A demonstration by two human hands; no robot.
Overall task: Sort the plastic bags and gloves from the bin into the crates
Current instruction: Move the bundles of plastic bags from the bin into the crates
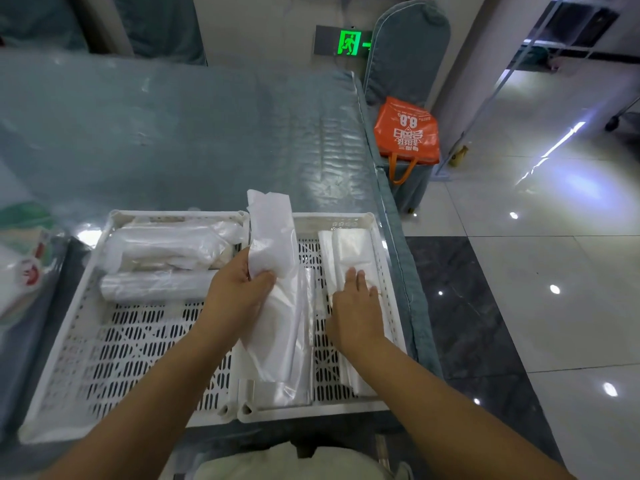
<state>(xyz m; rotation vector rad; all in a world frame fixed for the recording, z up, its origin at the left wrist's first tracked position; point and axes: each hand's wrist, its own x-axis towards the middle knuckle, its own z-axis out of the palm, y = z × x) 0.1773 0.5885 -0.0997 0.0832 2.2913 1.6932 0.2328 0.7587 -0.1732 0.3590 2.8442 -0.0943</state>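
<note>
Left hand (pixel 239 289) grip closed on a folded plastic bag (pixel 273 271) over the right crate (pixel 346 223). Right hand (pixel 356 306) open, fingers flat on bags (pixel 349 251) inside it. Left crate (pixel 121 334) holds bag rolls (pixel 166 251).

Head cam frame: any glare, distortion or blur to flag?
Head view: strong glare streaks and light spots on the glossy floor; wide-angle bending at the edges, the table edge curves; the plastic bags in the left crate look washed out, white on white; both hands, left and right, are sharp.
</note>
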